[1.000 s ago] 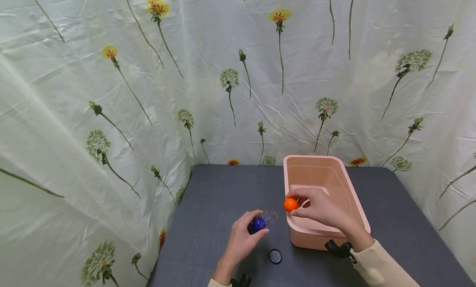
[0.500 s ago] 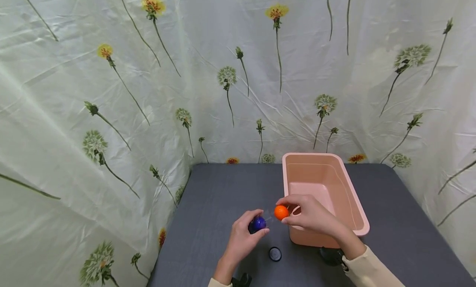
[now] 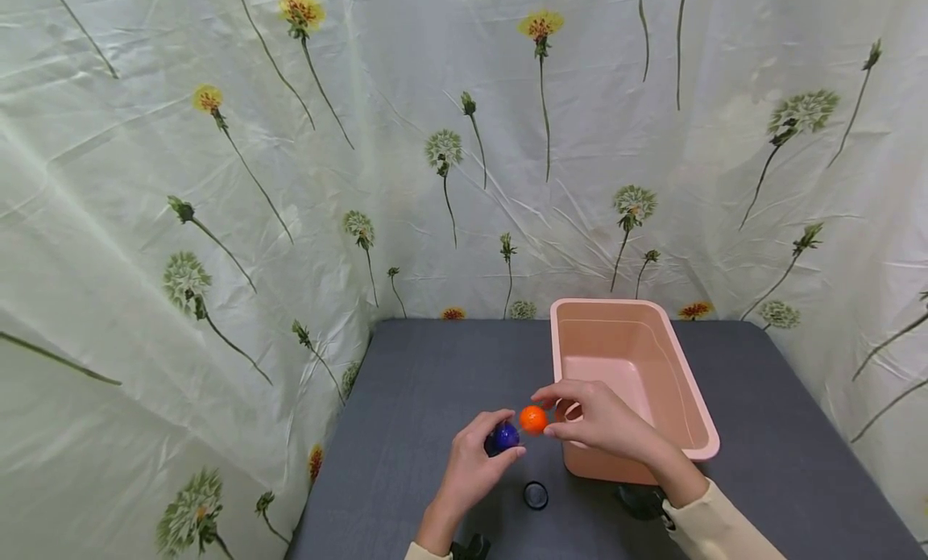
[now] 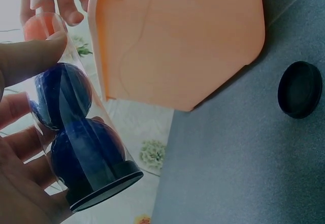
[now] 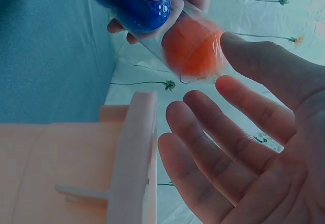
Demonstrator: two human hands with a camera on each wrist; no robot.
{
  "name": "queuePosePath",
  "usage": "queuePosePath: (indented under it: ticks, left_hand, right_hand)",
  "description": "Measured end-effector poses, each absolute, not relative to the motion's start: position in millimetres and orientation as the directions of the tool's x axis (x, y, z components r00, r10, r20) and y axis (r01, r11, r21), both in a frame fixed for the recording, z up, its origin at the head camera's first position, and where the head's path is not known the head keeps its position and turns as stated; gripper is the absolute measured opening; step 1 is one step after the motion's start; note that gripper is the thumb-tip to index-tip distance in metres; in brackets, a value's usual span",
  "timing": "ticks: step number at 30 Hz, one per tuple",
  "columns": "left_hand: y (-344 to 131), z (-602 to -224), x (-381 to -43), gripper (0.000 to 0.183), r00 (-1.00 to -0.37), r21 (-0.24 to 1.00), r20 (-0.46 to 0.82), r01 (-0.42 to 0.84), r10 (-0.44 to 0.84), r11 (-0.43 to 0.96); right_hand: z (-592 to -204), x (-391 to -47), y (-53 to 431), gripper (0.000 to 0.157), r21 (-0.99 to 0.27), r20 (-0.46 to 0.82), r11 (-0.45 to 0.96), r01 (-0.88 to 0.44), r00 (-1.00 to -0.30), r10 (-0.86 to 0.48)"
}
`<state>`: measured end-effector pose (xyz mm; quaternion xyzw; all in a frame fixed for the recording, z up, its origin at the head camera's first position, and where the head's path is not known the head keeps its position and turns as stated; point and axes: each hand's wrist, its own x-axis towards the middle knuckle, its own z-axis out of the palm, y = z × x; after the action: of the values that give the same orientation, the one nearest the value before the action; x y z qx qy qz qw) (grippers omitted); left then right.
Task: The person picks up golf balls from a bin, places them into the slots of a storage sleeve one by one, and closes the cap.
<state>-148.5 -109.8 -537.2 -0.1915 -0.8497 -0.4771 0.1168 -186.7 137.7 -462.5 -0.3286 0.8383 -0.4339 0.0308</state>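
My left hand (image 3: 471, 467) grips a clear tube (image 4: 109, 127), thumb on one side and fingers round the other. Two dark blue balls (image 4: 86, 150) sit one behind the other inside, above the black cap (image 4: 109, 191) that closes the lower end. At the tube's other end an orange ball (image 5: 190, 49) lies within the clear wall at the mouth. My right hand (image 3: 605, 419) is just beyond that mouth; its thumb and forefinger tips are at the ball's outer side, the remaining fingers spread loosely. Whether both fingertips touch the ball is hard to tell.
A pink bin (image 3: 623, 469) stands on the dark grey table (image 3: 435, 375), to the right of the tube and partly under my right hand. A loose black cap (image 3: 536, 495) lies on the table in front of the hands. Flower-printed curtain (image 3: 406, 141) hangs behind.
My right hand has moved left from above the bin's edge, bringing the orange ball to the tube's mouth. My left hand and the tube have stayed nearly still.
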Motion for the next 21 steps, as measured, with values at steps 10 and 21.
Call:
queuePosePath:
  ticks: [10, 21]
  left_hand:
    - [-111, -539, -148, 0.051, -0.914, 0.781, 0.362, 0.406, 0.185, 0.475]
    - [-122, -541, -147, 0.051, -0.917, 0.804, 0.373, 0.395, 0.139, 0.445]
  right_hand:
    - [-462, -184, 136, 0.040, -0.762, 0.235, 0.394, -0.514, -0.786, -0.571]
    - [-465, -166, 132, 0.035, -0.799, 0.296, 0.327, -0.505, -0.803, -0.517]
